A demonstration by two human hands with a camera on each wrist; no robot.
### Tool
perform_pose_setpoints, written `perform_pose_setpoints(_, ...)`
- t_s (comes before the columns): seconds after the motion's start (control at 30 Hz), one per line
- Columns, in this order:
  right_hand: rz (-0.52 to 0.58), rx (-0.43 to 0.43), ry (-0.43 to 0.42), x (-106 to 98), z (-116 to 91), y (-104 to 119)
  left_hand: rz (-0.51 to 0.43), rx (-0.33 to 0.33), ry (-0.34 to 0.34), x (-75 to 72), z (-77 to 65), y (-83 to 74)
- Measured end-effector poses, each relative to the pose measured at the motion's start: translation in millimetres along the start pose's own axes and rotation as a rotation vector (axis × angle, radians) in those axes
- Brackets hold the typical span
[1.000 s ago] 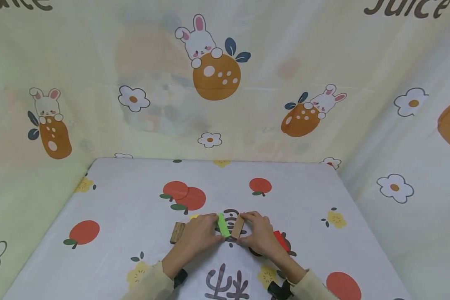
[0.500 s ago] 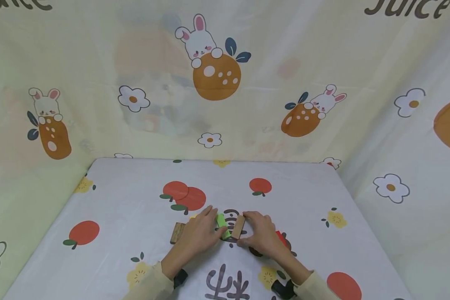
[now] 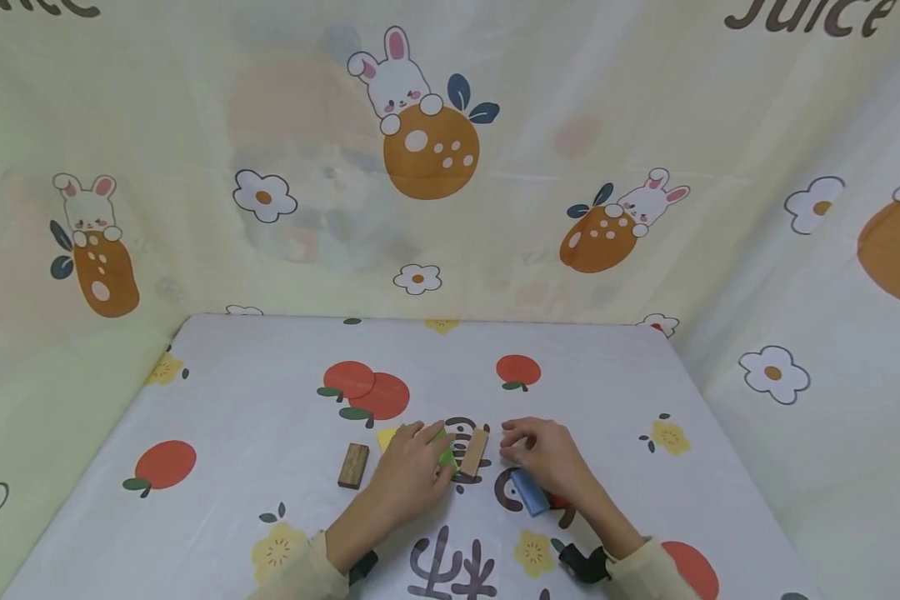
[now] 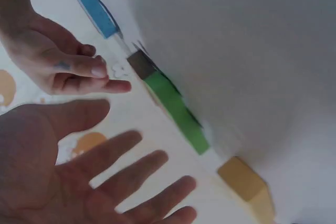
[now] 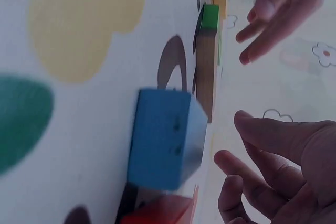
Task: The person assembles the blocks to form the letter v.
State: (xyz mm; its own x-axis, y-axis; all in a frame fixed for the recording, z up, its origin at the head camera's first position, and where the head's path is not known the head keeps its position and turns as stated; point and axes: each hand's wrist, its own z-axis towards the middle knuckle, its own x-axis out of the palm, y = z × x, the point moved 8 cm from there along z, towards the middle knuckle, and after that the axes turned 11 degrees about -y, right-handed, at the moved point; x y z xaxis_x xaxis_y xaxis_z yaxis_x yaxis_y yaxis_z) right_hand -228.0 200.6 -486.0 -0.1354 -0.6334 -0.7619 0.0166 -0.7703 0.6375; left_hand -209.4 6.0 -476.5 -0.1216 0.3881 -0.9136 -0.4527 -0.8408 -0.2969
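Note:
My left hand point(image 3: 414, 467) hovers over the green block point(image 3: 447, 450), partly covering it in the head view. In the left wrist view its fingers are spread and hold nothing, apart from the green block point(image 4: 178, 111). Just right of the green block lies the tan wooden block point(image 3: 475, 452), slanted so the two nearly meet at their near ends. My right hand point(image 3: 551, 454) is off to the right of the tan block, its fingers loosely bent around nothing. Below it lies the blue block point(image 3: 529, 492), large in the right wrist view point(image 5: 163, 137).
A red block point(image 3: 557, 501) sits beside the blue one, mostly behind the right arm. Left of my left hand lies a dark wooden block point(image 3: 353, 466); a yellow block point(image 3: 386, 438) peeks out behind that hand. The printed tablecloth point(image 3: 592, 375) stretches around them.
My right hand has let go of the tan block and moved right, uncovering the blue block. My left hand has released the green block and lifted its fingers over it.

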Motion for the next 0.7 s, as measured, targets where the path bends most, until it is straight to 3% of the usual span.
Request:
perform_pose_setpoints(0.13, 0.014, -0.01, 0.022, -3.6, -0.6, -5.4, 0.002, 0.03, 0.142, 9.7, -7.6, -9.2)
perform_pose_setpoints(0.27, 0.021, -0.05, 0.105, -5.2, -1.3, -11.2, 0.004, 0.051, 0.232, 17.4, -14.0, -16.0)
perform_pose_setpoints(0.47, -0.008, -0.213, 0.29, -8.4, -6.1, -18.6, 0.014, 0.077, 0.288, 21.1, -18.8, -21.1)
perform_pose_setpoints(0.7, 0.007, -0.299, 0.432, -15.1, -16.6, -26.7, 0.007, 0.107, 0.319, 22.3, -23.3, -23.1)
